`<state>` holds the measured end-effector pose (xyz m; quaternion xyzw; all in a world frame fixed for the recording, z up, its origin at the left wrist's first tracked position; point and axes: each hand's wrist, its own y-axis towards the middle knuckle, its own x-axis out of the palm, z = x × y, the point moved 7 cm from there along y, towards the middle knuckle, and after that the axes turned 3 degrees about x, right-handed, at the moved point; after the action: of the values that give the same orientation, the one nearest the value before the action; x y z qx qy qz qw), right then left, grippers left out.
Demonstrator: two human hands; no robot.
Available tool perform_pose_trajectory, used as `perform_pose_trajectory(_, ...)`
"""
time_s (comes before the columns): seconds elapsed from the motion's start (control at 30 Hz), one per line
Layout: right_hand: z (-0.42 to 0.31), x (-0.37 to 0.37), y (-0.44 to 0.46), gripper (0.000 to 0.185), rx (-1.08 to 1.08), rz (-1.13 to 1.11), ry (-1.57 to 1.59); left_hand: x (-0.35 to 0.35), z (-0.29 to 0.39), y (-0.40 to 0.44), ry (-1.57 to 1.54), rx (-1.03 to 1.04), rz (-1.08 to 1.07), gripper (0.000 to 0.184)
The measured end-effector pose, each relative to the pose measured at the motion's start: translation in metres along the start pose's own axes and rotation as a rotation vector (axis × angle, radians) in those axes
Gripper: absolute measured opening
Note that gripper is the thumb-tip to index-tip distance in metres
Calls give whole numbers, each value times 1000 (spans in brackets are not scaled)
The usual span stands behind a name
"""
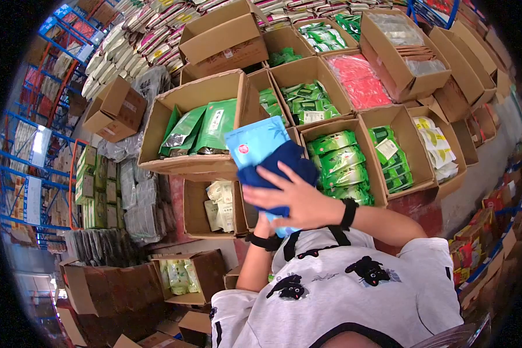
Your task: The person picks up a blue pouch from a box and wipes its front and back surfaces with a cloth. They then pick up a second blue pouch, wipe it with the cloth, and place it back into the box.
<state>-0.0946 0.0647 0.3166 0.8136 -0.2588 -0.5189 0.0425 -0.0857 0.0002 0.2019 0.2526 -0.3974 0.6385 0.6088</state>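
A light blue packet (267,139) with a red round mark is held up in front of my body. My left hand (263,227) grips its lower end from below, with most of the fingers hidden behind my right hand. Spread over the packet's middle is a bunched dark blue cloth (293,159). My right hand (296,197) lies flat on the cloth, fingers stretched and apart. Just beyond the packet, to the left, stands an open carton (185,167) with large green bags (217,124) inside.
Open cartons crowd the far side, holding green packets (341,162), red packets (359,81) and white-yellow bags (434,139). Stacked sacks (156,35) line the back. Blue racks (17,151) stand left. More cartons (122,287) sit at the lower left, a shelf with boxes (475,238) at right.
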Motion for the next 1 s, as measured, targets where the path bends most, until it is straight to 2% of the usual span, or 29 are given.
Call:
perform_pose_trajectory(0.2,-16,12,-41,47,-178,-136,202,-1,3,-12,108,-84,-82,57)
perform_pose_trajectory(0.33,-6,10,-42,44,-158,-179,229,3,-7,-11,79,-123,-115,55)
perform_pose_trajectory(0.4,2,-6,-34,43,-66,-46,30,6,-10,-8,68,-123,-118,54)
perform_pose_trajectory(0.53,40,-31,-20,47,156,157,-72,6,-11,-4,126,-119,-70,52)
perform_pose_trajectory(0.63,81,-36,-20,57,391,370,110,2,-7,-5,246,-93,23,51)
perform_pose_trajectory(0.67,83,-31,-20,57,392,370,108,1,-5,-5,287,-89,58,51)
perform_pose_trajectory(0.73,89,-25,-20,58,419,422,377,0,-3,-6,374,-80,122,50)
perform_pose_trajectory(0.83,68,-3,-23,60,348,287,442,-2,0,-6,424,-71,167,49)
perform_pose_trajectory(0.93,52,15,-34,60,332,207,473,-26,8,-4,210,58,288,44)
perform_pose_trajectory(1.0,42,20,-43,58,330,142,498,-48,10,-1,124,81,275,47)
